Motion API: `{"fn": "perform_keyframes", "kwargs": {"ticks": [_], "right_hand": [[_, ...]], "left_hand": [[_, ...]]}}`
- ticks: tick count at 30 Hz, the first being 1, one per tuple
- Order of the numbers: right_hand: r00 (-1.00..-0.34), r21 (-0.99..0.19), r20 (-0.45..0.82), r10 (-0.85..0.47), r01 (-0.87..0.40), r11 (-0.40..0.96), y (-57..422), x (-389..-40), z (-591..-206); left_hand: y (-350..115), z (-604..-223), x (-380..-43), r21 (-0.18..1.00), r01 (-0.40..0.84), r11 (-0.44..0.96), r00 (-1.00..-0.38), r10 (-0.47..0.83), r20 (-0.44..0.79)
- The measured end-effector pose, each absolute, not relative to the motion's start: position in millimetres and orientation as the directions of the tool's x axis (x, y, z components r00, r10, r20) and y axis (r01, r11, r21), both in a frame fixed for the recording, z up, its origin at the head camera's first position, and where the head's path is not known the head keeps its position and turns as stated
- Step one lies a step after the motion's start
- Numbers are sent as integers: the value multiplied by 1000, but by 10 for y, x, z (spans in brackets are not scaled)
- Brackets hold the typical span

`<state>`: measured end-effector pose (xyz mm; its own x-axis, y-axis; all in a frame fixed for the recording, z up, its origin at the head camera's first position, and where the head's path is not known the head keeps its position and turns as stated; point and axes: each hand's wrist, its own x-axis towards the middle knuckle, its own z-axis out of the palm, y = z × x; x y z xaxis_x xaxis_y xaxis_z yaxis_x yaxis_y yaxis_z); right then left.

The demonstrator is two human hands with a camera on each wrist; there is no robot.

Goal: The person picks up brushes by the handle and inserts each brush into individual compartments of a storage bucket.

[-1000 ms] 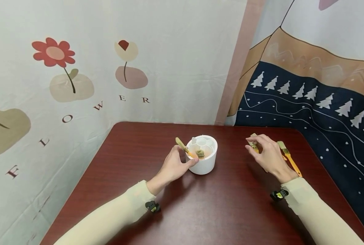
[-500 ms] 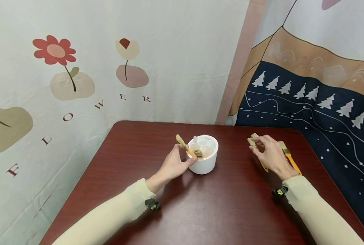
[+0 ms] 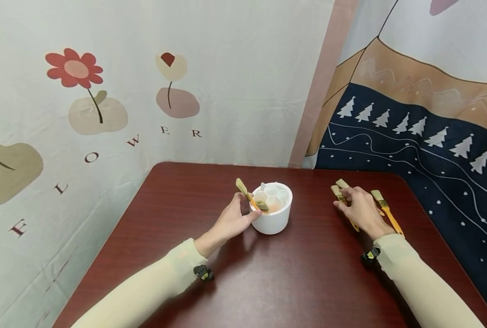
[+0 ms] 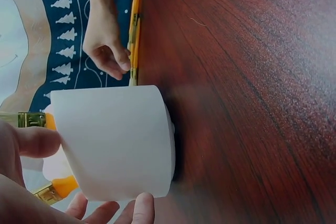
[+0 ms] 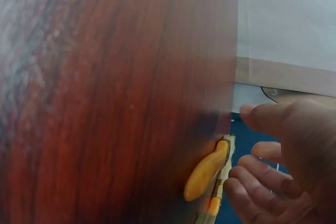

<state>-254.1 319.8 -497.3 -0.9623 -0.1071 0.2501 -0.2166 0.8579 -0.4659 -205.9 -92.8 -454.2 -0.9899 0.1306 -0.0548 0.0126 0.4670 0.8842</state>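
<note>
My left hand (image 3: 230,223) grips a white round bucket (image 3: 273,224) by its side, thumb at the rim and fingers around the left wall. Two yellow-handled paintbrushes stand in it: one brush (image 3: 242,187) leans out over the left rim, bristles up, and another brush (image 3: 262,205) shows its bristles inside. Palette-like wells show within the bucket. On the right, my right hand (image 3: 362,210) hangs close over the flat paintbrushes, fingers loosely bent, thumb apart from the index finger. The nearest brush (image 3: 336,191) lies under its fingertips; the palm looks empty in the right wrist view.
A second flat brush (image 3: 342,183) lies partly hidden behind the right hand. A third brush (image 3: 384,207) lies to its right, bristles pointing away. The dark red table (image 3: 292,278) ends at printed cloth hangings (image 3: 243,91) behind and at the right.
My right hand has moved slightly right and down, close over the brushes, and more of the nearest brush shows. The left hand stays on the bucket.
</note>
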Motion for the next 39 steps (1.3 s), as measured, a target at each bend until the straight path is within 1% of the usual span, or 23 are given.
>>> {"fn": "perform_keyframes", "kwargs": {"ticks": [4, 14, 20, 27, 39], "right_hand": [[-972, -453, 217, -89, -181, 873, 3209, -2557, -4995], [-979, -453, 197, -51, -137, 881, 3207, -2584, -5069], [-985, -445, 167, -35, -107, 889, 3209, -2582, -5089], [-985, -431, 169, -25, -97, 897, 3186, -2612, -5095], [-984, -428, 172, -48, -119, 896, 3173, -2688, -5058]], "left_hand": [[-930, -4559, -2066, 897, 6, 441, -989, 136, -60], [-919, -4599, -2101, 924, 8, 381, -985, 162, -59], [-914, -4599, -2115, 921, 6, 389, -984, 168, -64], [-940, -4591, -2146, 914, -9, 407, -981, 171, -86], [-946, -4623, -2241, 921, 17, 389, -980, 190, -62]]}}
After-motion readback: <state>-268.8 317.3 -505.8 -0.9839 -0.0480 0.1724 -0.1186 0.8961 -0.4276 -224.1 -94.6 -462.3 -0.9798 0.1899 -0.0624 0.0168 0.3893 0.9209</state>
